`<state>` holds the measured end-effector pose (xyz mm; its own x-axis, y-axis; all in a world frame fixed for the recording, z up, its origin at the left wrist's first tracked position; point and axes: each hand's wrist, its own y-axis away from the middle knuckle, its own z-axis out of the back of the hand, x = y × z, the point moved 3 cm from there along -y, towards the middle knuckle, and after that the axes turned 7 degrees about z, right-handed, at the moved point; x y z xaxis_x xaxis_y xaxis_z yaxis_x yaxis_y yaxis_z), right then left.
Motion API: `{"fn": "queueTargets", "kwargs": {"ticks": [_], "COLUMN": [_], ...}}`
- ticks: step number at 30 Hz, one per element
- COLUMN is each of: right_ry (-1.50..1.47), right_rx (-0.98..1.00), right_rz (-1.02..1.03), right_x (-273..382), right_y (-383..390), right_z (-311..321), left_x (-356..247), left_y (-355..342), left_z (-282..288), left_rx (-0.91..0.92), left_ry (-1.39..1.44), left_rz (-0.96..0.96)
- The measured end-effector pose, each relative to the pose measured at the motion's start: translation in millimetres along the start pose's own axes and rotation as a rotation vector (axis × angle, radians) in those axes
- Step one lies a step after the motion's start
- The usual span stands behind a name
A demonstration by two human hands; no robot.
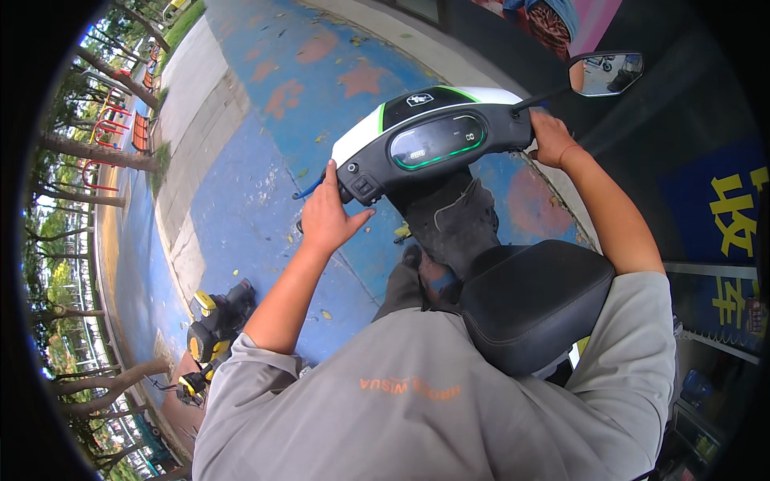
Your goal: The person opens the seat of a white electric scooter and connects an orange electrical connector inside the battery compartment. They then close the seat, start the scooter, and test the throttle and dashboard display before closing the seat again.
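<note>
I stand at the left side of an electric scooter with a white, black and green front cover. My left hand is on the left handlebar grip. Its index finger stretches forward beside the switch panel, and its thumb sticks out to the right. A blue brake lever shows just past this hand. On the far right end of the bar, my right hand wraps round the other grip, which it mostly hides. Between them the display is lit with a green edge. The black seat lies by my right arm.
A round-cornered mirror rises at the right. Beyond the scooter runs a dark shopfront wall with a blue and yellow sign. A yellow and black vehicle stands behind my left arm. Blue painted paving, benches and trees lie leftward.
</note>
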<state>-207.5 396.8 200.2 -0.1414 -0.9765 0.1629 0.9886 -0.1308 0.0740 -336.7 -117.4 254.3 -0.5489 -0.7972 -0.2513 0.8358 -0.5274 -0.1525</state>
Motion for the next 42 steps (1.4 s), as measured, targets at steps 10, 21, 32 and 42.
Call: {"fn": "queueTargets", "kwargs": {"ticks": [10, 21, 32, 42], "right_ry": [-0.012, -0.007, -0.014, 0.005], "right_rx": [-0.011, -0.01, -0.013, 0.013], "right_rz": [-0.012, -0.008, 0.007, 0.014], "right_x": [7, 6, 2, 3], "right_y": [2, 1, -1, 3], "right_z": [6, 5, 4, 1], "left_x": [8, 4, -25, -14], "left_y": [-1, -1, 6, 6], "left_z": [-9, -7, -31, -35], "left_rx": [-0.039, -0.052, -0.273, -0.306], "left_ry": [-0.05, -0.048, -0.171, -0.119], "left_rz": [-0.023, -0.007, 0.14, 0.062]}}
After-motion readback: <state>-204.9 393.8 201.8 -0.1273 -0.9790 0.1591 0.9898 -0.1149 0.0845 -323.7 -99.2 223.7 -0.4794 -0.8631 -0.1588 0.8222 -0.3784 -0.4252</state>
